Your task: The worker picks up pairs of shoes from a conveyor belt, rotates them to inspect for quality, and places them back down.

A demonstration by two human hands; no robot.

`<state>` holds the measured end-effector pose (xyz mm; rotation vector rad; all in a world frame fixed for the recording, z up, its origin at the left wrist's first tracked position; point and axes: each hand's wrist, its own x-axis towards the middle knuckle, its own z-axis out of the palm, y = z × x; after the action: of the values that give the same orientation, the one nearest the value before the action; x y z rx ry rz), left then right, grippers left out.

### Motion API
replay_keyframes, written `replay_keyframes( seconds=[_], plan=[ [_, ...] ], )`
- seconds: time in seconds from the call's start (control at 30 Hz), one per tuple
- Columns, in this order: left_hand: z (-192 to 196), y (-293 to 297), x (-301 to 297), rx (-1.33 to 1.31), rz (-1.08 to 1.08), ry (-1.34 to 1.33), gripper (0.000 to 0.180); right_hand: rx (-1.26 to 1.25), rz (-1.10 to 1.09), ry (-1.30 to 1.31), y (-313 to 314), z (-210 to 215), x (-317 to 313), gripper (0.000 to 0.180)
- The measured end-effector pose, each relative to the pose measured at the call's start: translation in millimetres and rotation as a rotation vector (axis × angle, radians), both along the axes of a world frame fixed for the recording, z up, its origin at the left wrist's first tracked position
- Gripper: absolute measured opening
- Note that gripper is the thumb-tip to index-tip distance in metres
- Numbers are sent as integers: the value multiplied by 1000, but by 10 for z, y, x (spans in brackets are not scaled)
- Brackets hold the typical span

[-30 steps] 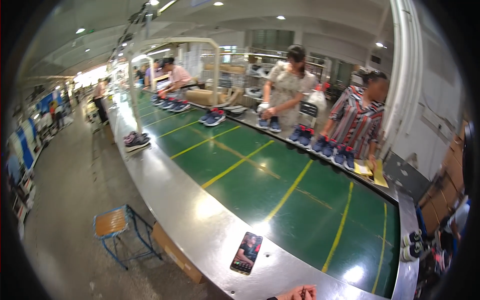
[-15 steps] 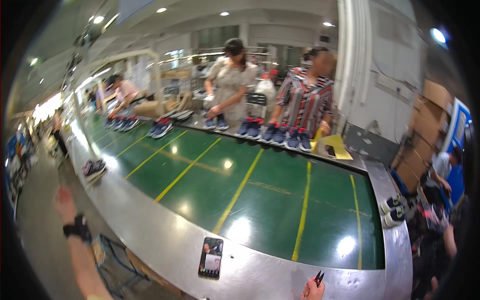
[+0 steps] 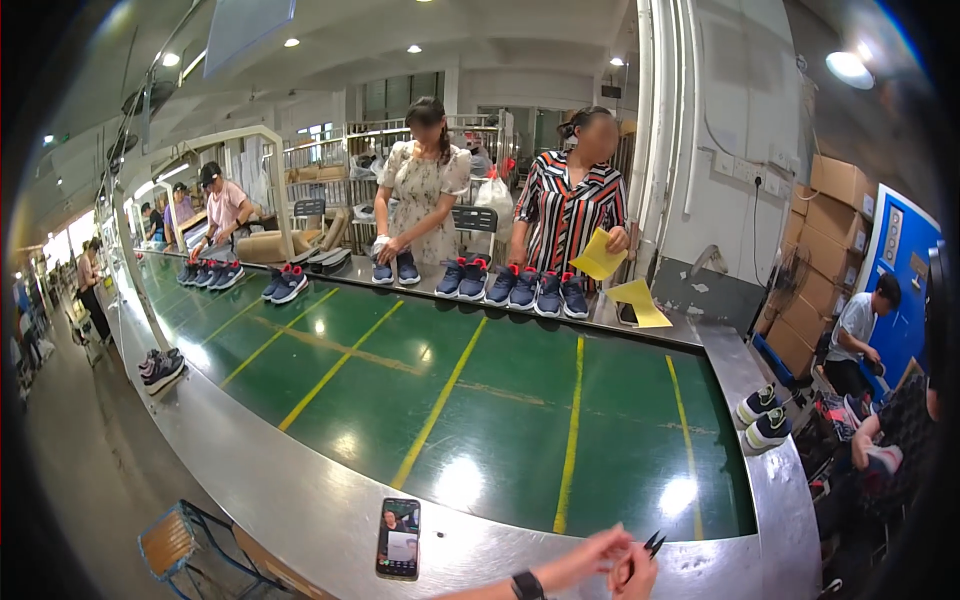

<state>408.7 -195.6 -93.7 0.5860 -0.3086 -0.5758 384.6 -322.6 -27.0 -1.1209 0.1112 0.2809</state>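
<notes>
At the near metal edge of the table, my right hand [image 3: 636,573] is closed around small black thread snips [image 3: 654,545], their pointed blades sticking up and slightly apart. Close beside it on the left is my left hand [image 3: 598,550], a black band on its wrist. Its fingers are stretched toward the right hand and look free of any object; whether the two hands touch I cannot tell. A phone [image 3: 398,540] with a lit screen lies on the metal rim to the left of my hands.
A green belt [image 3: 520,400] with yellow lines runs inside the metal rim. Navy sneakers [image 3: 510,286] line its far edge, where several people stand; one holds yellow paper [image 3: 598,256]. Dark shoes [image 3: 765,418] sit on the right rim, others [image 3: 160,368] at left. A stool [image 3: 172,545] stands lower left.
My left hand has swung from the far left across to my right hand. The view has shifted. The person in stripes has lifted a yellow sheet. The snips remain in my right hand.
</notes>
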Motion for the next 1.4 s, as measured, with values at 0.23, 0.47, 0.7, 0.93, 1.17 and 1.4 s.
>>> replay_keyframes(
  seconds=[0.23, 0.47, 0.7, 0.93, 1.17, 1.4],
  plan=[
    [-532, -292, -886, -130, 283, 489, 42, -568, 151, -323, -106, -1284, -319, 20],
    [-183, 151, -844, -16, 264, -53, 26, -592, 675, -673, 218, -1140, -351, 8],
    [-550, 161, -772, -28, 321, 487, 35, -779, 591, -693, 348, -1164, -348, 14],
    [-949, 149, -713, -230, 359, 73, 32, -817, 639, -561, 392, -1236, -220, 25],
    [-904, 173, -803, -169, 385, -32, 23, -790, 655, -549, 447, -1020, -346, 27],
    [-570, 277, -671, 84, 306, -30, 24, -710, 695, -494, 510, -928, -298, 31]
  ],
)
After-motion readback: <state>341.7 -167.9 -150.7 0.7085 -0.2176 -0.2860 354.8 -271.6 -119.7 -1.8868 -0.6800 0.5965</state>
